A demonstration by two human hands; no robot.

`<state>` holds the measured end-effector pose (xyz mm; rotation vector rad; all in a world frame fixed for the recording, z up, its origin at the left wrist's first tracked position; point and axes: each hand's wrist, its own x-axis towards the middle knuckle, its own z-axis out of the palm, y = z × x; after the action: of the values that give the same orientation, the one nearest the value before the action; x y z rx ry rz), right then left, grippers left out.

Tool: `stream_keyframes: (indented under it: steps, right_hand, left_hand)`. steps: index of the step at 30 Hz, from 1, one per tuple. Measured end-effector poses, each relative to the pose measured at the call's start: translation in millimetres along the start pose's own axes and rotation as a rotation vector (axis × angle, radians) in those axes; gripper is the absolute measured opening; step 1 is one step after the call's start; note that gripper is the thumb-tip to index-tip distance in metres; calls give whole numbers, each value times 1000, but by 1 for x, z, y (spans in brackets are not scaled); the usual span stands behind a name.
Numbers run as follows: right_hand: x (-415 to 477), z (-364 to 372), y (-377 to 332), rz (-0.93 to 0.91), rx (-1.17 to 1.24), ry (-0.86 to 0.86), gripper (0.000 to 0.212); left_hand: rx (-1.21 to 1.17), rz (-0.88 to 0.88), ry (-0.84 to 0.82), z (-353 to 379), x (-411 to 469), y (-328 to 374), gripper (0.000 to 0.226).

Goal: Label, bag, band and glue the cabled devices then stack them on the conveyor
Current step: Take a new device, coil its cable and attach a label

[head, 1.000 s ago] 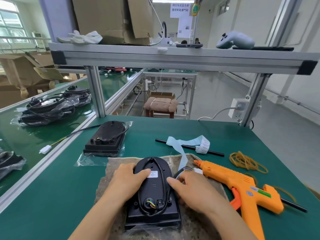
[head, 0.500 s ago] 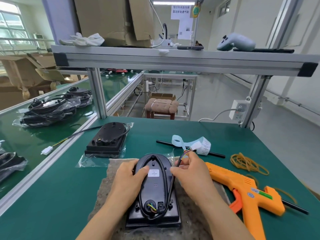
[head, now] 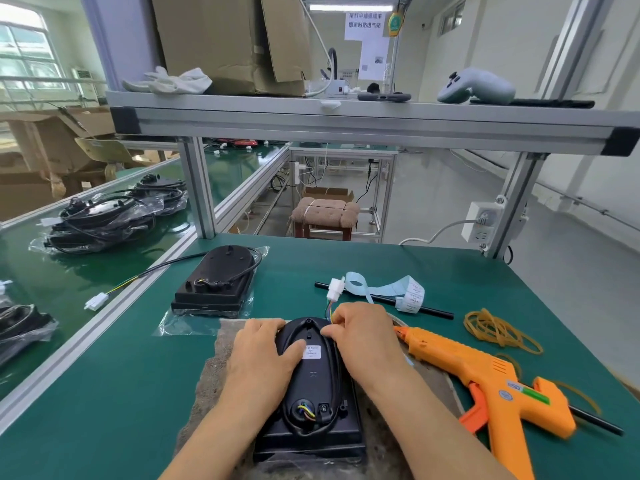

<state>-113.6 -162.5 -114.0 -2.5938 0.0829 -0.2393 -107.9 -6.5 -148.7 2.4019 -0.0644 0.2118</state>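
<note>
Device (head: 313, 393): black, back up, on a brown mat (head: 207, 382) at the near edge of the green worktop (head: 121, 393); white sticker (head: 311, 352) near its middle.
Left hand (head: 263, 358): rests on the device's left side, fingers loosely bent over the rim, thumb just beside the sticker; grips nothing.
Right hand (head: 363, 336): pinches the cable (head: 334, 372) at the device's far end, fingertips closed on it.
Cable: loops round the raised oval; coloured wires and a white plug (head: 335, 289) stick out beyond the right hand.
Second device (head: 218, 282): on a clear bag (head: 180, 327) toward the far left corner.
Glue gun (head: 485, 382): orange, on its side near the right edge, nozzle just beside the right hand.
Rubber bands (head: 498, 330): loose heap by the right edge.
Label strip (head: 398, 291): pale blue, draped over a black stick (head: 433, 310).
Conveyor (head: 52, 271): along the worktop's left edge, carries bagged devices (head: 100, 220) (black cables bundled in with them).
</note>
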Motion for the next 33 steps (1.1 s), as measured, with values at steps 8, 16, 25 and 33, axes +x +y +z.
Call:
stream_keyframes:
  steps: [8, 16, 25, 33]
  right_hand:
    - [-4, -2, -16, -40, -173, -87, 43]
    - [-1, -7, -31, -75, -329, -121, 37]
    - [1, 1, -13, 296, 393, -136, 47]
    - [12, -13, -13, 354, 564, -325, 58]
  left_hand:
    - [-17, 20, 31, 3, 0, -1, 37]
    - [-58, 89, 83, 5, -1, -5, 39]
    - [-92, 175, 98, 5, -1, -8, 30]
    - [-2, 182, 113, 4, 0, -4, 36]
